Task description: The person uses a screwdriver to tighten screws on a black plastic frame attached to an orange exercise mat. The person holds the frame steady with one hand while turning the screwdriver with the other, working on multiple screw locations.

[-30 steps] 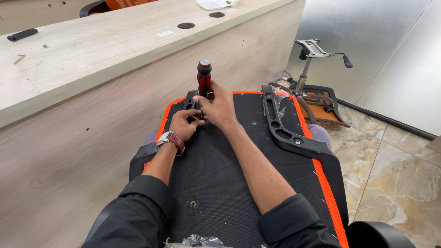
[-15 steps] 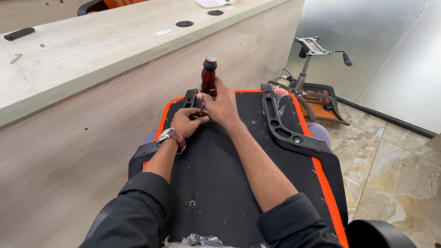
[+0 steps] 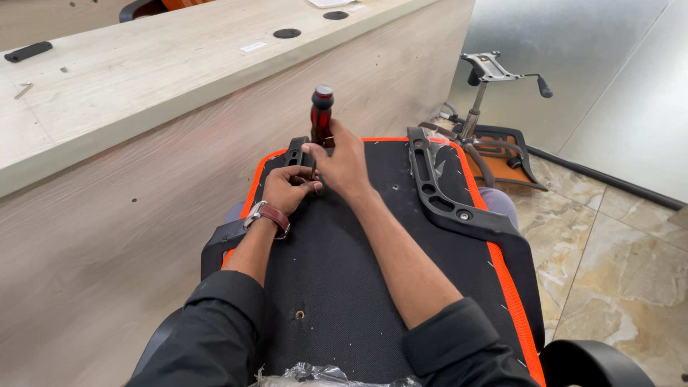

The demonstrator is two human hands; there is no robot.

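A black chair seat [image 3: 373, 265] with orange edging lies upside down in front of me. My right hand [image 3: 342, 161] grips a red and black screwdriver [image 3: 321, 115] that stands upright at the seat's far left corner. My left hand [image 3: 288, 188], with a watch on its wrist, is curled beside it, its fingers pinched at the black armrest bracket [image 3: 295, 152] near the screwdriver's tip. Whether it holds a small part is hidden. A second black armrest bracket [image 3: 448, 193] lies along the seat's right side.
A light wooden desk [image 3: 129, 93] runs along the left, its front panel close to the seat. A chair base mechanism with a gas column [image 3: 487, 93] stands on the tiled floor [image 3: 616, 258] at the back right. Clear plastic wrap [image 3: 322, 374] sits at the seat's near edge.
The screwdriver and my right hand have shifted slightly, the handle turning a little. My left hand stays curled at the bracket.
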